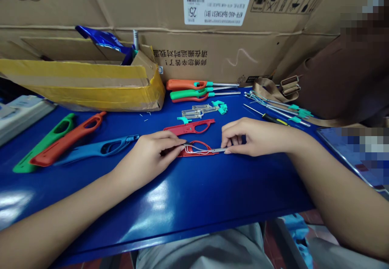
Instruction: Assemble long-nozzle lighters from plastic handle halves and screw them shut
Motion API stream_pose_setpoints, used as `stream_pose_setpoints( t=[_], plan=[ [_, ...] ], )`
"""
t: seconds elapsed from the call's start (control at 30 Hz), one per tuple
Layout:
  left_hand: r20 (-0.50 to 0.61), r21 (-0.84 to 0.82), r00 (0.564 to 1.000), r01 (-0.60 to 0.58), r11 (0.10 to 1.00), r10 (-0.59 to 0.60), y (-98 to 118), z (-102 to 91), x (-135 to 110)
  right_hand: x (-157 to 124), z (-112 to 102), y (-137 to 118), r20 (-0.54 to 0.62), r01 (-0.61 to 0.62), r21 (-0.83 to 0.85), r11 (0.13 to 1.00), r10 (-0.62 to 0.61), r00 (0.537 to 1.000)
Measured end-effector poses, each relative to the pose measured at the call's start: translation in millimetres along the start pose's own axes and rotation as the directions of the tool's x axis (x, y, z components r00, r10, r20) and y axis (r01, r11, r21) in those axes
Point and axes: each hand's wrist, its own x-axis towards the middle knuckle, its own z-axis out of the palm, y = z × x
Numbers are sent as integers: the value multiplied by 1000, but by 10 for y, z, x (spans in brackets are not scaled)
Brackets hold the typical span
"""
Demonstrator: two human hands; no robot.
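Observation:
My left hand [162,149] pinches the dark end of a wired part over a red lighter shell half [203,143] that lies on the blue table. From that end, thin white wires [197,151] run right to a metal lighter tube [219,150]. The fingers of my right hand [243,137] are closed on this tube at the shell's right end. Just behind lies another red shell half [190,128]. Farther back are clear fuel tanks [197,111] and turquoise plastic pieces [221,107]. My left fingers partly hide the part they grip.
Assembled lighters [185,84] lie at the back, against a large cardboard box [225,54]. Green, orange and blue shells [91,151] spread at left, before a yellow-taped carton [121,92]. Metal tubes with wires [282,107], a screwdriver [273,119] and a phone [343,147] are at right.

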Motion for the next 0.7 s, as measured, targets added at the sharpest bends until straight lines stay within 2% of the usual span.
stream_pose_setpoints(
  t=[0.37,0.7],
  plan=[
    [21,-13,999,36,999,-36,45,-15,-7,-7,58,-117,-79,-31,-323,946,6,997],
    [1,16,999,40,999,-40,36,-2,-29,-1,47,-45,-145,-24,-314,949,-23,989]
  ],
)
